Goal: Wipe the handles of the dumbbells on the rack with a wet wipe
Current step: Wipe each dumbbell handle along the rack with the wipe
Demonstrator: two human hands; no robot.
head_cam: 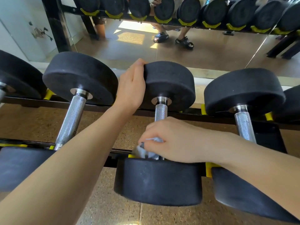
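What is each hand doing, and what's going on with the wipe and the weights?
Left hand: gripping the far black rubber head of the middle dumbbell.
Right hand: wrapped round the middle dumbbell's knurled steel handle, holding the wipe.
Crumpled pale wet wipe: pressed against the handle's near end.
Left neighbouring dumbbell handle: bare, untouched.
Right neighbouring dumbbell handle: bare, untouched.

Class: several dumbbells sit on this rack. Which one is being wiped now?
The middle dumbbell: the left hand grips its far head, the right hand holds the wet wipe on its handle.
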